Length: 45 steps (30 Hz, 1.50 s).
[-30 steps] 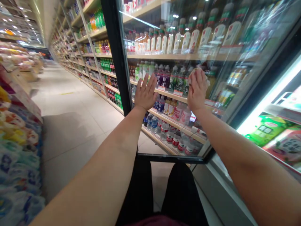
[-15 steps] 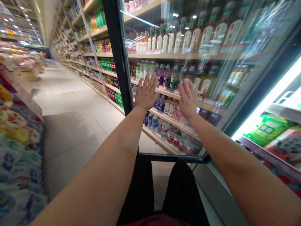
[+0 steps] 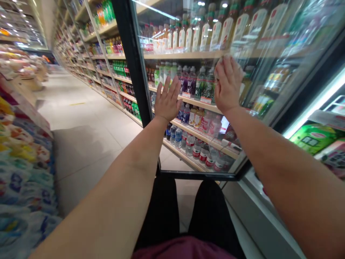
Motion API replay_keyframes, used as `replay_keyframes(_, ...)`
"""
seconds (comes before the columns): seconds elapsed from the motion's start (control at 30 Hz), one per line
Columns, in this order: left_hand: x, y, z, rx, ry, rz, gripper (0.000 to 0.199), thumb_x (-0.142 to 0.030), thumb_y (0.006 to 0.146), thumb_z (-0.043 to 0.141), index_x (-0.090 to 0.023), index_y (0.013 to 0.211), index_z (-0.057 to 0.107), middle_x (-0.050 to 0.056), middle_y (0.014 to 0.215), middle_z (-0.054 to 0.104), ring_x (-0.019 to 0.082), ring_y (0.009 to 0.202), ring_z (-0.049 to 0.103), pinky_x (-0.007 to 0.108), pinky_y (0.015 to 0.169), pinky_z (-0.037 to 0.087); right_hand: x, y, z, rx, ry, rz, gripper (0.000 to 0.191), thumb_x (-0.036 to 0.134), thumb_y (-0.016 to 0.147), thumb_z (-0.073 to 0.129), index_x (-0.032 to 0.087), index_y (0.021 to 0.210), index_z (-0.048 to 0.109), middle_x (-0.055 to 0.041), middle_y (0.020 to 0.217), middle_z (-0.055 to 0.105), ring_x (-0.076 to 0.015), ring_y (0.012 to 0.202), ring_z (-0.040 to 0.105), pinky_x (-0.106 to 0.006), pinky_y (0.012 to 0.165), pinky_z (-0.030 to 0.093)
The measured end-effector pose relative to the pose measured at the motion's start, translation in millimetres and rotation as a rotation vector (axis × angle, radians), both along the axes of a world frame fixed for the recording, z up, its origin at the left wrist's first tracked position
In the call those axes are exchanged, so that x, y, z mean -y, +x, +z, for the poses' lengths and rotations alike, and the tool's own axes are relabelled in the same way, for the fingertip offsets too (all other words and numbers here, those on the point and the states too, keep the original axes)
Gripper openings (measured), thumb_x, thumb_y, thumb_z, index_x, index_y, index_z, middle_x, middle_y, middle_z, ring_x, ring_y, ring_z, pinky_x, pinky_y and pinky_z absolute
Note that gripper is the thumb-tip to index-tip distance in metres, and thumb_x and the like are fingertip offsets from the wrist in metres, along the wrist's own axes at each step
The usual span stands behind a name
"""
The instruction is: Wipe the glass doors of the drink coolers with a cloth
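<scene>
An opened fridge door with a black frame [image 3: 138, 77] and a clear glass pane [image 3: 265, 77] stands in front of me. My left hand [image 3: 167, 99] lies flat against the pane near its left side, fingers spread, holding nothing. Farther right and higher, my right hand [image 3: 228, 84] presses a pale cloth [image 3: 240, 73] onto the glass. Most of that cloth is hidden beneath the palm and fingers, with only thin whitish edges showing. Rows of drink bottles show through or reflect in the pane.
To the right, the lit fridge interior holds green packages [image 3: 314, 138]. Tall shelves of bottles [image 3: 121, 68] line the aisle beyond the door. Stacked bagged goods [image 3: 25, 180] stand along the left, beside a pale tiled floor [image 3: 88, 144]. My legs are below the door's bottom edge.
My right hand has slid up and to the right across the glass with the cloth. My left hand stays in nearly the same place on the pane. The view has shifted slightly.
</scene>
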<state>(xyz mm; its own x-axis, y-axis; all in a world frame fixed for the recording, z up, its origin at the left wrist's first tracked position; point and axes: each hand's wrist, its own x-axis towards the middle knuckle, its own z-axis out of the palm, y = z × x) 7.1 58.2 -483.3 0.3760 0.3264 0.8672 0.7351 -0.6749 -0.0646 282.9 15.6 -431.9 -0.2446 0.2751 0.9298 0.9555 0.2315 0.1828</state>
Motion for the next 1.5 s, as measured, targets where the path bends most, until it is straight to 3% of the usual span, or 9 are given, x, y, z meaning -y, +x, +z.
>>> replay_keyframes(0.1, 3, -4, 2.0, -0.004, 0.006, 0.006, 0.067, -0.032, 0.102, 0.048, -0.014, 0.166, 0.036, 0.008, 0.173, 0.025, 0.026, 0.163, 0.009, 0.050, 0.136, 0.001, 3, 1, -10.9, 0.061, -0.021, -0.002, 0.063, 0.035, 0.103, 0.032, 0.019, 0.163, 0.037, -0.0071, 0.173, 0.029, -0.0295, 0.163, 0.011, -0.062, 0.131, 0.015)
replay_keyframes(0.33, 7, -6, 36.6, 0.043, -0.060, -0.033, 0.066, -0.041, 0.104, 0.043, -0.030, 0.168, 0.032, -0.008, 0.174, 0.017, 0.018, 0.162, -0.005, 0.044, 0.137, -0.006, 2, -1, -24.2, 0.065, 0.062, -0.035, 0.059, 0.031, 0.104, 0.032, 0.021, 0.161, 0.038, -0.0081, 0.171, 0.033, -0.0236, 0.163, 0.012, -0.057, 0.132, 0.014)
replay_keyframes(0.53, -5, 13, 49.5, 0.120, -0.055, -0.024, 0.071, -0.046, 0.102, 0.040, -0.032, 0.170, 0.023, -0.023, 0.170, 0.004, 0.005, 0.154, -0.029, 0.031, 0.130, -0.025, 18, -3, -69.5, 0.054, -0.048, -0.108, 0.061, 0.025, 0.103, 0.031, 0.025, 0.163, 0.038, -0.0040, 0.171, 0.035, -0.0214, 0.163, 0.012, -0.053, 0.132, 0.019)
replay_keyframes(0.67, -3, 13, 48.4, 0.112, -0.086, -0.015, 0.074, -0.039, 0.098, 0.041, -0.033, 0.170, 0.022, -0.025, 0.169, 0.001, 0.004, 0.155, -0.024, 0.029, 0.131, -0.023, 28, 4, -89.4, 0.142, -0.118, -0.049, 0.060, 0.027, 0.101, 0.037, 0.023, 0.161, 0.044, -0.0061, 0.167, 0.041, -0.0246, 0.161, 0.022, -0.054, 0.131, 0.024)
replay_keyframes(0.83, 1, 11, 49.9, 0.092, -0.114, 0.010, 0.073, -0.043, 0.099, 0.036, -0.031, 0.170, 0.022, -0.022, 0.171, 0.002, 0.008, 0.157, -0.022, 0.030, 0.131, -0.022, 33, 30, -46.4, 0.192, -0.170, 0.014, 0.059, 0.030, 0.103, 0.037, 0.023, 0.161, 0.045, -0.0038, 0.169, 0.037, -0.0264, 0.161, 0.024, -0.057, 0.131, 0.018)
replay_keyframes(1.03, -3, 12, 47.9, 0.109, -0.105, -0.031, 0.073, -0.057, 0.100, 0.036, -0.036, 0.169, 0.021, -0.030, 0.169, 0.009, -0.001, 0.147, -0.039, 0.025, 0.129, -0.027, 17, 58, 17.8, -0.078, 0.100, 0.062, 0.063, 0.040, 0.108, 0.027, 0.022, 0.168, 0.029, 0.0022, 0.176, 0.015, -0.0291, 0.163, 0.010, -0.058, 0.130, 0.005)
replay_keyframes(1.13, -2, 12, 47.8, 0.082, -0.073, 0.005, 0.071, -0.049, 0.104, 0.036, -0.028, 0.170, 0.019, -0.023, 0.172, 0.004, 0.004, 0.153, -0.033, 0.030, 0.130, -0.026, 11, 46, 11.5, -0.078, 0.135, 0.083, 0.061, 0.042, 0.108, 0.027, 0.028, 0.167, 0.029, 0.0064, 0.175, 0.018, -0.0273, 0.163, 0.010, -0.057, 0.130, 0.006)
replay_keyframes(1.3, -2, 13, 48.3, 0.102, -0.084, -0.018, 0.070, -0.050, 0.104, 0.036, -0.033, 0.170, 0.020, -0.026, 0.171, 0.013, 0.002, 0.153, -0.032, 0.029, 0.131, -0.025, 18, 7, -21.2, 0.072, -0.094, 0.038, 0.060, 0.049, 0.109, 0.028, 0.027, 0.163, 0.040, 0.0006, 0.172, 0.031, -0.0294, 0.162, 0.016, -0.064, 0.130, 0.015)
replay_keyframes(1.5, -5, 14, 46.7, 0.084, -0.049, 0.024, 0.070, -0.043, 0.103, 0.037, -0.027, 0.170, 0.020, -0.023, 0.172, 0.002, 0.000, 0.151, -0.034, 0.028, 0.129, -0.027, 27, -10, -42.3, 0.120, -0.220, 0.038, 0.053, 0.039, 0.109, 0.034, 0.038, 0.161, 0.043, 0.0064, 0.169, 0.036, -0.0260, 0.161, 0.024, -0.061, 0.132, 0.017)
